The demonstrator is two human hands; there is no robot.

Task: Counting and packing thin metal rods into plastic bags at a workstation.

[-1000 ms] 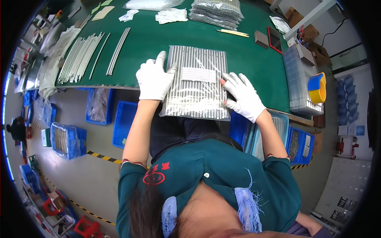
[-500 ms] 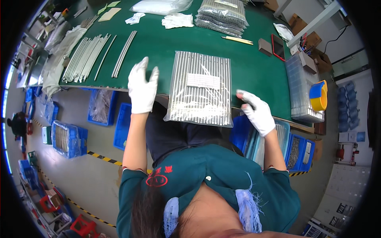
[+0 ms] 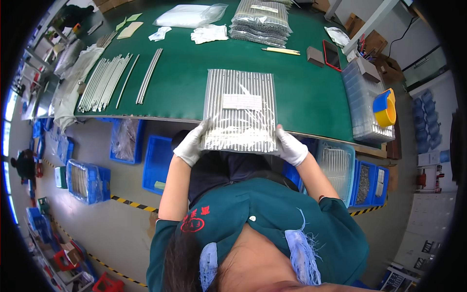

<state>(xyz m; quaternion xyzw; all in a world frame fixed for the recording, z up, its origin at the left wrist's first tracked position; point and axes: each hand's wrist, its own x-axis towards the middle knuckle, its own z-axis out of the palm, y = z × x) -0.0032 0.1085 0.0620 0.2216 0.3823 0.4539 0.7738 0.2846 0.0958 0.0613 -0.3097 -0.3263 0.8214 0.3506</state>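
A flat clear plastic bag of silvery metal rods (image 3: 238, 82), laid side by side, overhangs the table's near edge in front of me. It bears a white label (image 3: 242, 101) at its middle. My left hand (image 3: 192, 143), in a white glove, is closed on the bag's lower left edge, its fingertips along the side. At the lower right edge my gloved right hand (image 3: 292, 148) grips the bag, thumb up; its other fingers are mostly hidden. On the green table (image 3: 180, 82) to the left lie a row of loose rods (image 3: 104, 82) and a small separate bundle (image 3: 149, 76).
Stacked bags of rods (image 3: 260, 24), white gloves (image 3: 209, 33) and a yellow cutter (image 3: 281, 50) lie at the back. Right of me stand clear plastic boxes (image 3: 357, 102) with a blue and yellow tape dispenser (image 3: 384, 108). Blue bins (image 3: 158, 163) sit below the table edge.
Both hands, open and apart from the bag before, have come down and inward and taken hold of its lower sides. The whole view has shifted slightly.
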